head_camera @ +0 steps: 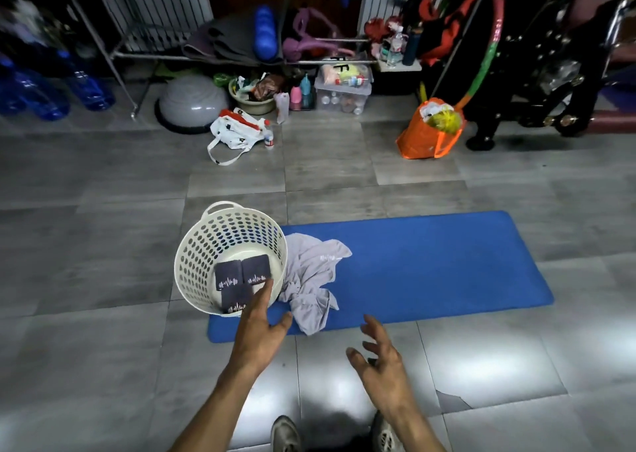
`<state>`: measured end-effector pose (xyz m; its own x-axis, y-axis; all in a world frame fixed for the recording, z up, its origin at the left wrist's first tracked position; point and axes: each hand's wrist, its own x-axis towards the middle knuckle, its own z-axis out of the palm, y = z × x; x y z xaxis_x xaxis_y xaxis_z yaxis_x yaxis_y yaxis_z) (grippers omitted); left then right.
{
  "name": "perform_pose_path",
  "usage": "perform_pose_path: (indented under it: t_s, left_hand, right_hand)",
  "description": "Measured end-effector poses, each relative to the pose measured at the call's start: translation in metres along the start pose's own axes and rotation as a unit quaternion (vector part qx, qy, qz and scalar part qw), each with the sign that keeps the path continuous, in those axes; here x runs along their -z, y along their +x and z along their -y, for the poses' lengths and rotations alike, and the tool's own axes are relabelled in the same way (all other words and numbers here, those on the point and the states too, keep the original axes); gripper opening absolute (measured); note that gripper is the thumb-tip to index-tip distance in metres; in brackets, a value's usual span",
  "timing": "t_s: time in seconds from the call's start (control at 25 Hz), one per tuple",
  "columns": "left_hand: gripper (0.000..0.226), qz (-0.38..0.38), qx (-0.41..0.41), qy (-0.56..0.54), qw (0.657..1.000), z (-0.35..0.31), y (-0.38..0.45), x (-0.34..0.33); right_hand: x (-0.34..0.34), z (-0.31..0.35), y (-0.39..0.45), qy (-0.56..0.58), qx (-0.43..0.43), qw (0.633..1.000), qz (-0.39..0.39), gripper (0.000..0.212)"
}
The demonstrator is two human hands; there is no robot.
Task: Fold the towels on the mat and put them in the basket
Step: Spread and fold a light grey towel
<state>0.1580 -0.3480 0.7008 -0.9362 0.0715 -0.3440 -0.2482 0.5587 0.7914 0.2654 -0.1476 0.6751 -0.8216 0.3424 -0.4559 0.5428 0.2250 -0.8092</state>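
My left hand [261,331] is reaching over the near rim of the white basket [192,265], its grip wide, fingers straight and holding nothing. Three folded dark towels [241,276] are lying in the basket's bottom. My right hand [382,362] is hovering over the floor tiles [103,245], its grip wide and empty. One crumpled grey towel [309,276] is lying on the blue mat [430,262], touching the basket.
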Motion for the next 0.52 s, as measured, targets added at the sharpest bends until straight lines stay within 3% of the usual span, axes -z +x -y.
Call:
perform_pose_path:
  t_s: [0.32,0.52]
  left_hand:
    - [0.074,0.023,0.011,-0.020,0.999,-0.062,-0.030,-0.105]
    - [0.073,0.010,0.014,-0.009,1.000,-0.114,-0.068,-0.198]
  right_hand:
    - [0.118,-0.055,-0.018,0.020,0.010,1.000,-0.006,0.065]
    - [0.229,-0.100,-0.023,0.021,0.019,1.000,0.000,0.064]
